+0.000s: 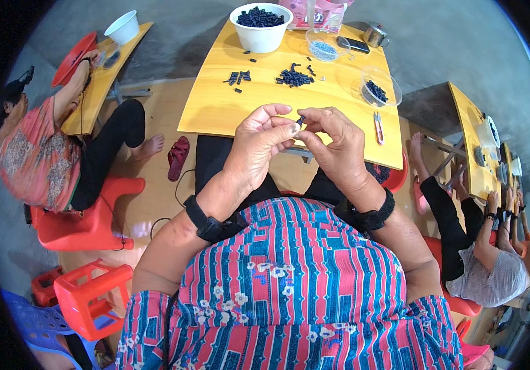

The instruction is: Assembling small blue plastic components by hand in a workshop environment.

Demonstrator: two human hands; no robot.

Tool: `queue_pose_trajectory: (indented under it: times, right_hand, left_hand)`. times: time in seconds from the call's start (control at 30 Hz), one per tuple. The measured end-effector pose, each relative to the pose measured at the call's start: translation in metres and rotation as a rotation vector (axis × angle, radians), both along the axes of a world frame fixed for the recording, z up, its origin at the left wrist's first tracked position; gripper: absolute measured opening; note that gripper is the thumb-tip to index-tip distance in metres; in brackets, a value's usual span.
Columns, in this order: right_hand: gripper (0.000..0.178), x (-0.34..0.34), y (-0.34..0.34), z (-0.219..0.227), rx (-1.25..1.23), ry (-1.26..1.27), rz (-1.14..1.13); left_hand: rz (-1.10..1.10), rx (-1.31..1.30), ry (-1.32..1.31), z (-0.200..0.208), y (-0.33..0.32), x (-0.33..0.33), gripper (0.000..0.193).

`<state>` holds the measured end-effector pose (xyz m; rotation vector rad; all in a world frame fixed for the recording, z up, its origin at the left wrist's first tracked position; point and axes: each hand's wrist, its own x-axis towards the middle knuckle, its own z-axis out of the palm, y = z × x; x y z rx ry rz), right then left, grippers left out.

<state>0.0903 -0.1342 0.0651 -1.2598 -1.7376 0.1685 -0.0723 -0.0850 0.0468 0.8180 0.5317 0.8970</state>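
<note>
My left hand and my right hand meet just over the near edge of the yellow table. Between their fingertips is a small black piece, pinched from both sides; its exact shape is mostly covered by the fingers. Beyond my hands lies a loose pile of small black cylindrical pieces, and to its left a smaller group of the same pieces. Right of my hands, a pair of thread snips rests on the tabletop.
At the back stand a white tub of black pieces, a pink package, a metal cup and a phone. Clear bowls hold small silvery parts and black pieces. People sit at tables on both sides; red stools stand at left.
</note>
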Motion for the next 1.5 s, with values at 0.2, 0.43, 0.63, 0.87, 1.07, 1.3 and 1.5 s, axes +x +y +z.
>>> queue_pose_trajectory:
  times: [0.2,0.43,0.63,0.87,1.07,1.3,1.5]
  right_hand:
    - [0.033,-0.001,0.012,-0.016,0.073,0.029,-0.032]
    - [0.033,0.01,0.023,-0.027,-0.04,0.101,-0.039]
    - [0.032,0.022,0.034,-0.037,-0.145,0.24,0.015]
    - [0.03,0.031,0.045,-0.052,-0.188,0.254,-0.012]
    - [0.03,0.036,0.053,-0.058,-0.212,0.274,-0.001]
    - [0.032,0.042,0.059,-0.067,-0.219,0.221,-0.007]
    - [0.031,0.047,0.065,-0.072,-0.225,0.106,0.03]
  left_hand:
    - [-0.016,-0.12,-0.045,-0.007,0.01,0.009,0.026]
    - [-0.003,-0.164,0.011,-0.015,0.021,0.022,0.025]
    - [0.024,-0.07,0.138,-0.019,0.033,0.031,0.033]
    - [0.025,-0.091,0.215,-0.031,0.046,0.038,0.03]
    - [0.099,-0.103,0.206,-0.034,0.053,0.047,0.03]
    - [0.061,-0.11,0.224,-0.041,0.059,0.053,0.029]
    - [0.032,-0.149,0.231,-0.043,0.065,0.058,0.035]
